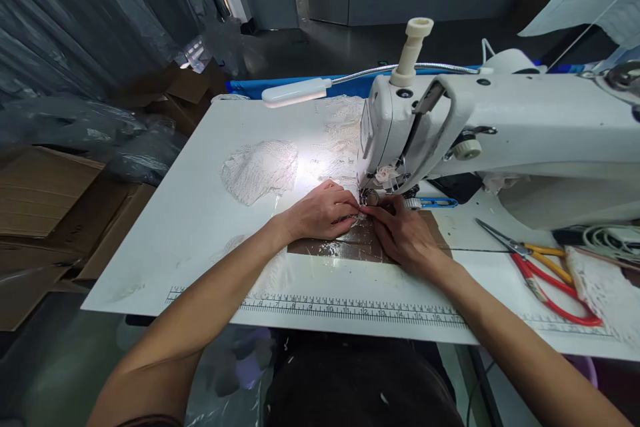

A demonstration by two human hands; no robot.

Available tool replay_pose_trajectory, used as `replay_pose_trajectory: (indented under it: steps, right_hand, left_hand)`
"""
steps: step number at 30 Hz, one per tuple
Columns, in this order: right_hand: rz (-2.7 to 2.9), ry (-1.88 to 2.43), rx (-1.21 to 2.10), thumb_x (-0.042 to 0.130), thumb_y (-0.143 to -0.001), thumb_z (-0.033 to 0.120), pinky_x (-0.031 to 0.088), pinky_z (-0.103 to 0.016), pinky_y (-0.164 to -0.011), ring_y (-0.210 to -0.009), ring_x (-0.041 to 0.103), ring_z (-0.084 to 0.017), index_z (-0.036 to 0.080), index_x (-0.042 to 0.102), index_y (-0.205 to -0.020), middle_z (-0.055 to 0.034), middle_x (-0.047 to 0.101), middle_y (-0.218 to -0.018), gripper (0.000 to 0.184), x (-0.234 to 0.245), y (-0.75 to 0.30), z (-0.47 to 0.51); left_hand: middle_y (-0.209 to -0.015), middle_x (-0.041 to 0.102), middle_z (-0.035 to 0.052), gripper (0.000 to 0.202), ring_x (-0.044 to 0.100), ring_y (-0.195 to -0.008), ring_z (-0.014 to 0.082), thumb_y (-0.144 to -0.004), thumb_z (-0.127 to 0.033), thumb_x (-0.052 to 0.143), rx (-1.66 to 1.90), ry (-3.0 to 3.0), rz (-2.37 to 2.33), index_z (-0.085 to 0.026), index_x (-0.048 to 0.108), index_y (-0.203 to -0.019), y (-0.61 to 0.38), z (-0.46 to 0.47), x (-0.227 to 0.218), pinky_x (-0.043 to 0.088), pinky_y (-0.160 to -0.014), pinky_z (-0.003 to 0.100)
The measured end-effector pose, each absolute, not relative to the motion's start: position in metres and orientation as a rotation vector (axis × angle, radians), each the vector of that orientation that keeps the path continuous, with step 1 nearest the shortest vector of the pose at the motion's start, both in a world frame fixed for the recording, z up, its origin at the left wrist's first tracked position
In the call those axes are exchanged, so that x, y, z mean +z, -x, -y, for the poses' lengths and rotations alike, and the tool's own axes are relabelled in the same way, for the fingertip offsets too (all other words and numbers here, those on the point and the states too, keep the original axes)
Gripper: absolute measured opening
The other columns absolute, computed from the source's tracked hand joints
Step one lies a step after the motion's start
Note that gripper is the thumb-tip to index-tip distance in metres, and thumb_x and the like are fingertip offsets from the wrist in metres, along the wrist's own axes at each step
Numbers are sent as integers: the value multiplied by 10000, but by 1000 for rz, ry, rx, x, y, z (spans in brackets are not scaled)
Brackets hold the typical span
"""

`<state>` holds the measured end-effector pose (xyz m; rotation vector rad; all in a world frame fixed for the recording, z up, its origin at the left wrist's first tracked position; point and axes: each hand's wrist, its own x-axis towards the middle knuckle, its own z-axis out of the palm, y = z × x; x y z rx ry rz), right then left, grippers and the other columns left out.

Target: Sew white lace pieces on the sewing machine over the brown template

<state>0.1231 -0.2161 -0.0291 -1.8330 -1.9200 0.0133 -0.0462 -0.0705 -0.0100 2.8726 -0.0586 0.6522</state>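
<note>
My left hand [320, 213] lies on the white table [190, 213] with its fingers curled and pressed onto a small piece of white lace [356, 219] just left of the needle. From the right, my right hand [403, 233] pinches the same lace at the presser foot [370, 197] of the white sewing machine [500, 133]. Both hands rest over a brown patch [345, 248] on the table. A larger piece of white lace [260, 170] lies flat to the left under the lamp's light.
A gooseneck lamp [295, 92] shines on the work spot. Red- and yellow-handled scissors [545, 277] and more lace [605, 290] lie at the right. A printed ruler [350, 310] runs along the table's front edge. Cardboard boxes [55, 207] and plastic sheeting stand at the left.
</note>
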Motion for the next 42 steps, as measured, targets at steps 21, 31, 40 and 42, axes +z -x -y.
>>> replay_pose_trajectory:
  steps: [21,31,40,42]
  right_hand:
    - [1877,1637,179,442,-915,197,521,-400,-808,-952,554,-230,252,681,-1144,-105,543,-1061,336,-30,-131,217]
    - [2087,1778,-118,443,-910,194,484,-466,-827,-964,495,-288,161,630,-1194,-162,540,-1059,342,-24,-118,223]
    - [2143,1828,-197,403,-930,182,475,-438,-793,-934,475,-283,166,585,-1176,-164,552,-1062,307,-21,-114,221]
    - [2153,1853,-201,391,-933,169,472,-429,-792,-932,474,-279,171,561,-1201,-159,558,-1052,317,-19,-112,221]
  left_hand:
    - [-985,679,58,194,594,-791,145,-925,-204,487,661,-2998,103,-163,672,-886,47,71,-11,428,-759,324]
    - [-948,671,60,298,593,-805,161,-950,-218,422,549,-3149,70,-177,700,-848,47,80,-3,401,-899,394]
    - [-973,647,70,285,582,-794,174,-946,-254,431,443,-3167,25,-179,704,-921,51,80,4,384,-967,442]
    - [-1002,643,72,289,586,-814,182,-947,-260,423,412,-3160,20,-174,699,-940,51,78,4,377,-980,450]
